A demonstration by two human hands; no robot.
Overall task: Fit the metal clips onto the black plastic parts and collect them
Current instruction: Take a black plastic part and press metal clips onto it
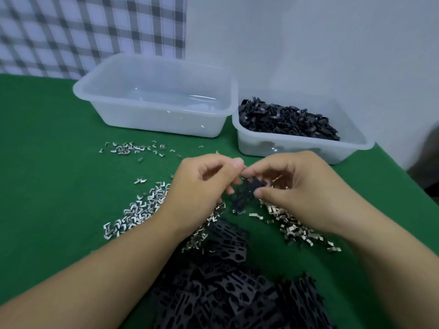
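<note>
Nearest, below the held part (247,193): one heap of black parts (237,288), slotted and overlapping, too many to count. All on one green mat (47,186).

Left of the held part, one heap of clips (137,210); right of it, a second heap (294,231), partly under the wrist. Far too many in either to count.

Two hands, both on the one held part, raised just above the mat. Left hand (202,186) with fingers curled, fingertips against the part's left edge, thumb up at its top. Right hand (304,193) pinching the right edge between thumb and curled fingers. Any clip between the fingertips: cannot tell, too blurred.

Beyond the held part to the left, a loose scatter of clips, some two dozen.

Farther still, two clear tubs touching side by side: left tub (152,129), contents not plain; right tub (301,150) with one mound of dark pieces (285,119), uncountable.

Farthest, one checked cloth (90,32).
</note>
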